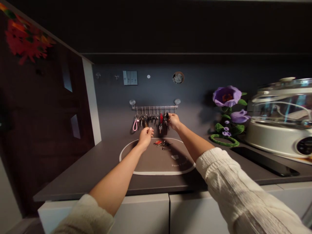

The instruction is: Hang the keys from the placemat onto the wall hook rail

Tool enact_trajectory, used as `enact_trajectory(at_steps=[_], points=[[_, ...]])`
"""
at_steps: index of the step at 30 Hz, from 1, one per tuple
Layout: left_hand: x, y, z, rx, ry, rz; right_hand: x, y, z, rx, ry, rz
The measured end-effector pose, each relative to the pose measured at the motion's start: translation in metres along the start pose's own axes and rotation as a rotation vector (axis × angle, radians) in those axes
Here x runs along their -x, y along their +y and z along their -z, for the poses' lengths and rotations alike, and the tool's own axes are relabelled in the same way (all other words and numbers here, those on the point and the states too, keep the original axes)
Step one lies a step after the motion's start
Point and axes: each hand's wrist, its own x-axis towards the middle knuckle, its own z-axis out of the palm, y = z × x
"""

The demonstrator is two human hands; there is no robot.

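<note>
A clear hook rail [155, 107] with suction cups is fixed to the wall, and several sets of keys [153, 119] hang from it. My right hand [174, 121] is at the rail's right end, its fingers closed on a dark bunch of keys [166, 117]. A red key holder [161, 118] hangs just left of that. Lower down, my left hand [145, 137] is held above the mat with its fingers curled together; whatever they hold, if anything, is hidden. Loose keys with a red tag [158, 142] lie on the brown mat [146, 164]. A pink strap [135, 124] hangs at the rail's left end.
Purple knitted flowers [227, 96] with a green ring base stand at the right. Beside them are a white appliance with a clear lid [275, 136] and a black phone-like slab [263, 161]. A dark shelf overhangs the counter [80, 169]. Red flowers [26, 39] hang upper left.
</note>
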Motion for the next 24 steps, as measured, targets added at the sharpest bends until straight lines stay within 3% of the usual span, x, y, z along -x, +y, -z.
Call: enact_trajectory(at_steps=[6, 20, 24], points=[[0.000, 0.001, 0.001, -0.005, 0.003, 0.011, -0.001, 0.010, 0.003, -0.031, 0.087, -0.065], [0.001, 0.002, 0.002, -0.022, 0.005, 0.009, -0.014, 0.026, 0.008, 0.021, 0.099, -0.024], [0.001, 0.002, 0.002, -0.018, -0.002, 0.006, -0.015, 0.027, 0.014, 0.036, 0.052, 0.019]])
